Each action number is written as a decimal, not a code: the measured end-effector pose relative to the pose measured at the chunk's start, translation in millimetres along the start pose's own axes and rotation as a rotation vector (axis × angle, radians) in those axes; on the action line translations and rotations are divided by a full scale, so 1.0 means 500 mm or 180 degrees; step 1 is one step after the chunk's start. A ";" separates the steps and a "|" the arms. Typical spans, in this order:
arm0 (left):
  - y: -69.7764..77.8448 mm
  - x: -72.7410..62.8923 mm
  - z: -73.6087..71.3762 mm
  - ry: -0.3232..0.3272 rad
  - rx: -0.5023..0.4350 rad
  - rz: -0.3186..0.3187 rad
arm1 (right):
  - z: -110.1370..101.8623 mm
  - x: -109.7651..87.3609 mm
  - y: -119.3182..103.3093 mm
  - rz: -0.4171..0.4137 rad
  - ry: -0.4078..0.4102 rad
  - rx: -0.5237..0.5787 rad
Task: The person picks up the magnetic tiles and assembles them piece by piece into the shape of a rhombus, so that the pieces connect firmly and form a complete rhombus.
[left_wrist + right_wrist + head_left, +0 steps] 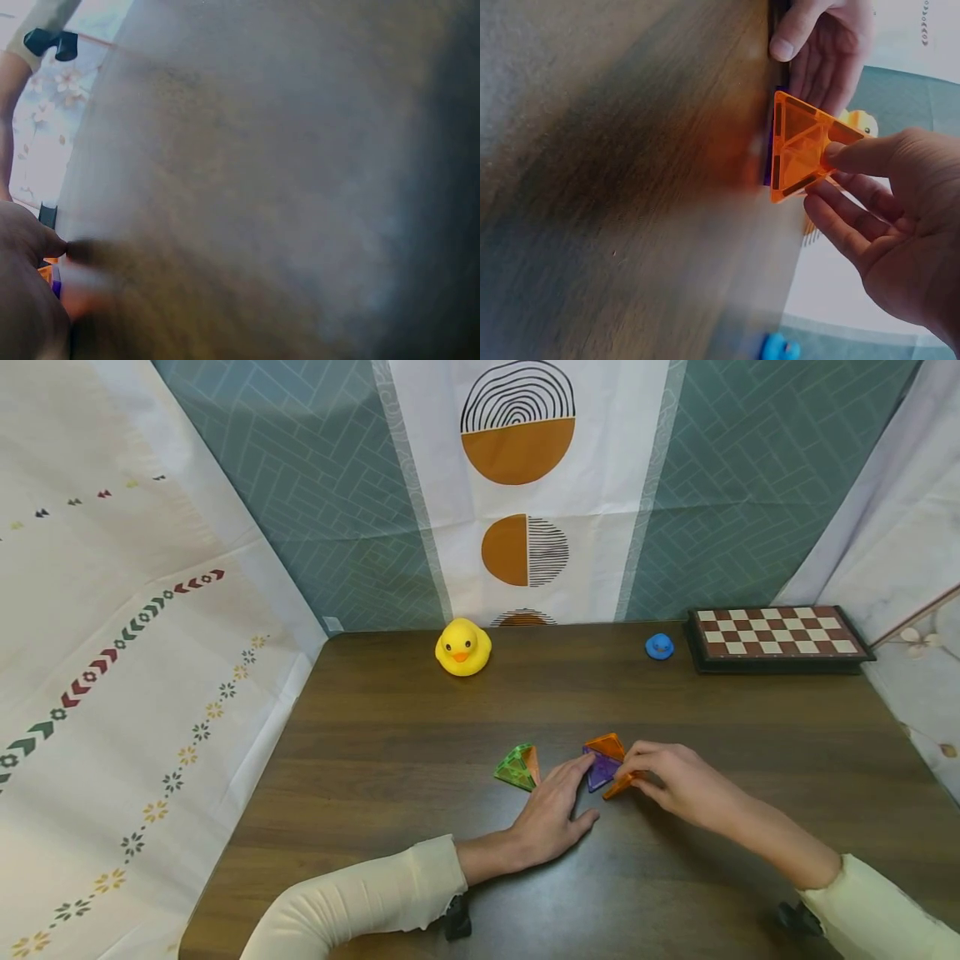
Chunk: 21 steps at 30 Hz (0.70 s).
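My right hand [678, 783] pinches a translucent orange triangular magnetic tile [801, 150] between thumb and fingers. In the right wrist view that tile stands upright, its lower edge beside a purple tile [602, 772]. On the table, the purple tile lies against another orange tile [606, 744] on its far side. Palm down with fingers extended, my left hand [551, 814] reaches from the left, its fingertips at the purple tile's left edge. Just beyond the left hand are green tiles [516, 767] with an orange tile [532, 763] beside them, partly behind its fingers.
A yellow rubber duck [463, 647] stands at the table's back edge. Farther right are a small blue duck [659, 647] and a checkered game board [776, 635] in the back corner. Patterned cloths hang behind and on both sides of the wooden table [360, 760].
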<state>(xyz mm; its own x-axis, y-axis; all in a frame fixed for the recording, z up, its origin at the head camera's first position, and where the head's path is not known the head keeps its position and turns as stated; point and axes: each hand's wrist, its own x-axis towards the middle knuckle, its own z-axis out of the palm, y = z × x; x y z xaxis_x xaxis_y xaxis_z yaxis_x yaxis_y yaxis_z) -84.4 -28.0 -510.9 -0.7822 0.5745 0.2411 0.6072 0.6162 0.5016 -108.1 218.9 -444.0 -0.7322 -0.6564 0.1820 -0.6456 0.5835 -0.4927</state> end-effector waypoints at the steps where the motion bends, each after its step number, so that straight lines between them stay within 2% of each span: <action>1: 0.000 0.000 0.000 -0.0009 0.0000 -0.0001 | 0.001 0.002 0.002 0.0007 -0.0001 -0.0001; 11: 0.000 0.000 -0.001 -0.0079 -0.0033 -0.0049 | 0.014 0.014 0.014 0.0131 -0.0057 0.0106; 21: 0.001 0.001 0.002 -0.0036 -0.0004 -0.0011 | 0.022 0.018 0.012 0.0301 0.0067 0.0104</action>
<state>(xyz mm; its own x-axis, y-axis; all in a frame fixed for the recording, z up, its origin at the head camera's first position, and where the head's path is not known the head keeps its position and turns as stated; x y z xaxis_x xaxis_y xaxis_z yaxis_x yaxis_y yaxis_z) -84.2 -26.6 -511.3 -0.7827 0.5784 0.2300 0.6043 0.6175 0.5035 -116.1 211.5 -454.5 -0.7941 -0.5887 0.1512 -0.5663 0.6263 -0.5358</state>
